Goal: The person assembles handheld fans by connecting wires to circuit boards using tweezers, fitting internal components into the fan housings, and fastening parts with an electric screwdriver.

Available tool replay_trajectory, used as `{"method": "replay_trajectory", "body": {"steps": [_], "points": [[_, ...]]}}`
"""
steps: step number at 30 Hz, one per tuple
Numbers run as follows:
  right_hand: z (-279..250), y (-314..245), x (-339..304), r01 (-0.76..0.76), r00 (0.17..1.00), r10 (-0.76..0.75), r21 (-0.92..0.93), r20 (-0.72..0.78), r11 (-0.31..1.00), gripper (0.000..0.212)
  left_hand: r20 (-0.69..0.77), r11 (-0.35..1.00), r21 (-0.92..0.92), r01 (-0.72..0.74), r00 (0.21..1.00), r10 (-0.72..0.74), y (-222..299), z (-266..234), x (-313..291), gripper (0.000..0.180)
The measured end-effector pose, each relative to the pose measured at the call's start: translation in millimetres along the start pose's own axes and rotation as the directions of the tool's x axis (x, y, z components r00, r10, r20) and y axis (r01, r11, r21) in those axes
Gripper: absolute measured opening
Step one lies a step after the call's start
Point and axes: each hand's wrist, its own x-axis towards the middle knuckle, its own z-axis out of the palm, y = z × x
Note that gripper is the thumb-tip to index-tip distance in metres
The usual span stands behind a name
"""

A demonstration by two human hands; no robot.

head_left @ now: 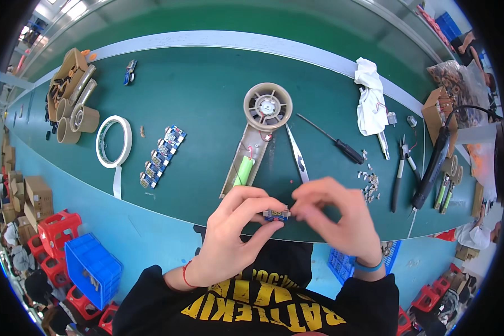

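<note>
Near the front edge of the green table, my left hand grips a small blue circuit board with a little display between thumb and fingers. My right hand is at the board's right end, thumb and forefinger pinched together; whatever they hold is too small to make out. Just beyond lies an opened beige fan casing with a round fan at its top and a green battery cell wired in its handle. Tweezers lie beside it, and a black-handled screwdriver lies farther right.
A row of blue circuit boards and a tape roll lie to the left, before beige tubular housings. Rightward are small loose metal parts, a white cloth, pliers and a black corded tool.
</note>
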Motion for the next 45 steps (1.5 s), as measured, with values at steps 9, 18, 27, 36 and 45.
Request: {"method": "replay_trajectory", "body": {"steps": [9, 18, 27, 36, 45], "points": [[-29.1, 18.7, 55.9, 0.526, 0.832, -0.35, -0.812, 0.43, 0.253, 0.024, 0.048, 0.958, 0.273, 0.085, 0.994, -0.102, 0.8, 8.3, -6.1, 0.028], [-55.2, 34.4, 16.6, 0.395, 0.835, -0.544, -0.602, -0.079, 0.694, 0.028, 0.016, 0.943, 0.272, 0.192, 0.979, -0.204, -1.4, 6.7, -3.8, 0.03], [-24.4, 31.4, -39.3, 0.113, 0.946, -0.153, -0.153, -0.286, 0.982, 0.029, 0.123, 0.96, 0.244, 0.139, 0.977, -0.173, -3.1, 1.1, 9.4, 0.031], [11.9, 35.8, -21.8, 0.308, 0.943, -0.317, -0.635, 0.103, 0.708, 0.051, 0.116, 0.945, 0.281, 0.165, 0.972, -0.204, 6.9, -8.8, 0.4, 0.031], [0.3, 32.8, -20.9, 0.154, 0.97, -0.243, -0.72, -0.021, 0.677, 0.055, 0.119, 0.962, 0.252, 0.106, 0.983, -0.139, 1.3, -2.9, 2.2, 0.031]]}}
